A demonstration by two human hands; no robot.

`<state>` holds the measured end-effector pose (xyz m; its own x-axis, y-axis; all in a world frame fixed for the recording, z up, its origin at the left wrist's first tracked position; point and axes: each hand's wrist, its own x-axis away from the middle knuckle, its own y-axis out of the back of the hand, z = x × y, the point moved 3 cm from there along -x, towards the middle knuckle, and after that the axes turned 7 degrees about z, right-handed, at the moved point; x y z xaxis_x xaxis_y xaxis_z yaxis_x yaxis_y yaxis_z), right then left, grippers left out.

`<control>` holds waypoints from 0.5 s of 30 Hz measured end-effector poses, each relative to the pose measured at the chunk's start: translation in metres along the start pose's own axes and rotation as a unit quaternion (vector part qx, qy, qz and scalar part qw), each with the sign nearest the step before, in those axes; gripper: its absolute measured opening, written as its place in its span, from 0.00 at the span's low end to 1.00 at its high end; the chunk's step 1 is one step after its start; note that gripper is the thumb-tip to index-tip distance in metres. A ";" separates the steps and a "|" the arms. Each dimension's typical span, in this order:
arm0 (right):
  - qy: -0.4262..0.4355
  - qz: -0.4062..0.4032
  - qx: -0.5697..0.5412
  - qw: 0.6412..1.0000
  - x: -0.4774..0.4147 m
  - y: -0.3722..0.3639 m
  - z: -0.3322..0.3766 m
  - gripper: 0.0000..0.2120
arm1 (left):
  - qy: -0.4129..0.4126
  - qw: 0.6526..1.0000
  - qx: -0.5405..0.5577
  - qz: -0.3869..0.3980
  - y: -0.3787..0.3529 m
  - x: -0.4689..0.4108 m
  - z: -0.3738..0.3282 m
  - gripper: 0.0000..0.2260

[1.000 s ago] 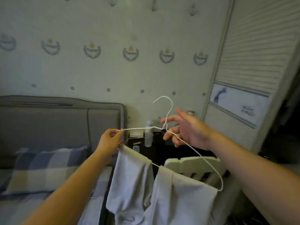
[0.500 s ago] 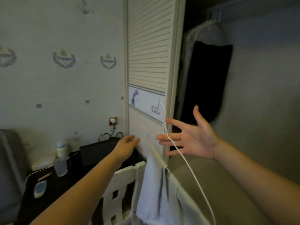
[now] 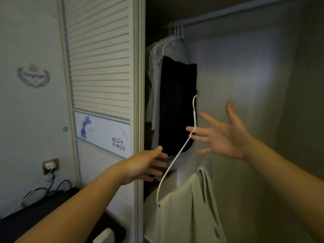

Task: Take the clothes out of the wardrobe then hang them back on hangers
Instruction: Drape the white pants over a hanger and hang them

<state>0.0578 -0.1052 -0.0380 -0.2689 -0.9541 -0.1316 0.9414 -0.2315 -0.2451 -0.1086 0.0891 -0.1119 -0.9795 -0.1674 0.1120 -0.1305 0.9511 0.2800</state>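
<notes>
Right hand (image 3: 222, 135) is reaching into the wardrobe (image 3: 254, 85), palm facing left, all fingers (image 3: 199, 135) straight and spread wide, thumb up. We aren't gripping: the hanger (image 3: 182, 147) neck is just riding across the index and middle fingers. Hanger is white wire, hook pointing up and edge-on to us. Its long axis is running from the fingers down and left toward the near side, steeply tilted. The pale garment (image 3: 184, 213) is draping from the hanger's lower bar, low in the doorway, just right of the door edge.

Left hand (image 3: 145, 165) is stretching forward, fingers relaxed and loosely extended, holding nothing, fingertips just beside the hanger's sloping wire. We can't tell if they're touching.

Farther in, a black garment (image 3: 177, 102) and pale ones are hanging from the rail (image 3: 236, 10). The louvred door (image 3: 100, 67) is standing left, wall socket (image 3: 50, 165) lower left.
</notes>
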 end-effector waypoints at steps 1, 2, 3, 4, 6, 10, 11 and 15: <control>0.009 -0.016 0.006 1.000 -0.007 0.005 0.009 0.48 | -0.011 1.000 0.005 0.011 0.008 -0.009 -0.008 0.22; 0.019 -0.031 0.010 0.999 -0.014 0.008 0.017 0.48 | -0.021 0.999 0.006 0.024 0.016 -0.016 -0.016 0.22; 0.029 -0.044 0.012 0.999 -0.021 0.012 0.024 0.48 | -0.029 0.999 0.001 0.035 0.023 -0.025 -0.025 0.22; 0.040 -0.056 0.012 0.998 -0.027 0.014 0.032 0.48 | -0.037 0.998 -0.005 0.046 0.030 -0.033 -0.033 0.22; 0.059 -0.084 0.017 0.995 -0.039 0.018 0.046 0.48 | -0.059 0.996 -0.020 0.064 0.044 -0.048 -0.049 0.22; 0.091 -0.139 0.040 0.985 -0.063 0.024 0.075 0.46 | -0.128 0.988 -0.066 0.062 0.069 -0.075 -0.084 0.19; 0.098 -0.144 0.043 0.984 -0.070 0.025 0.082 0.46 | -0.140 0.985 -0.084 0.054 0.074 -0.082 -0.093 0.18; 0.121 -0.154 0.058 0.979 -0.101 0.038 0.118 0.46 | -0.170 0.978 -0.124 0.014 0.094 -0.111 -0.130 0.16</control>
<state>0.1444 -0.0403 0.0791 -0.5714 -0.7653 -0.2963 0.8206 -0.5351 -0.2005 0.0083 0.1631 0.0263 -0.9821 -0.0065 -0.1883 -0.1031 0.8550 0.5083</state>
